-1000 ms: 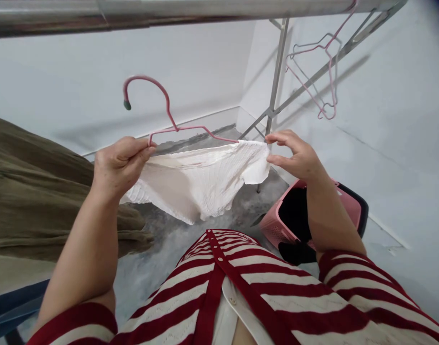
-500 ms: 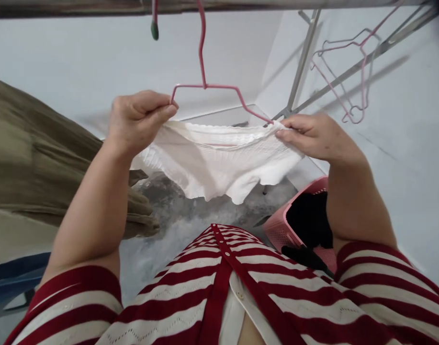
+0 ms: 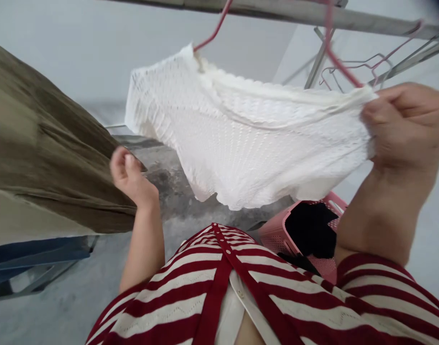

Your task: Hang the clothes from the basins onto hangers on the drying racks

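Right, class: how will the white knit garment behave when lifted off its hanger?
The garment looks floppy and light, sagging from the right hand. Its open knit could probably snag on the hanger.

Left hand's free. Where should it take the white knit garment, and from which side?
Take the white knit garment at the waistband corner beside the pink wire hanger, coming from the left with the left hand. That corner stands clear of the right hand, which holds the opposite end.
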Demonstrator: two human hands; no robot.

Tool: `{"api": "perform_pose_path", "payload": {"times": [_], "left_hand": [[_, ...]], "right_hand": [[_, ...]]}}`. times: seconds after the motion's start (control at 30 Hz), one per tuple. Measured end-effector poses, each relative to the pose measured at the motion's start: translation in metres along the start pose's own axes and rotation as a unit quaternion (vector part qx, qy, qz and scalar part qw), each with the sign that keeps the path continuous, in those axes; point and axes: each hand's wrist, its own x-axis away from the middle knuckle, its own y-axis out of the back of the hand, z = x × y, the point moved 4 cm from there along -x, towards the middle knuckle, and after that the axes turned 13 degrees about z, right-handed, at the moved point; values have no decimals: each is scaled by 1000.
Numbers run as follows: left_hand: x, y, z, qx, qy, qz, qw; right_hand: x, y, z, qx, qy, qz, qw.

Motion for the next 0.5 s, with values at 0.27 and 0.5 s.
{"api": "perform_pose_path", "payload": {"times": [0.27, 0.5], "left_hand": [[41, -50, 118, 316, 103, -9, 943], [58, -43, 153, 395, 135, -78, 905]], "right_hand": [[2, 17, -28, -54, -17, -94, 994], [-3, -8, -33, -58, -35, -99, 993]]}}
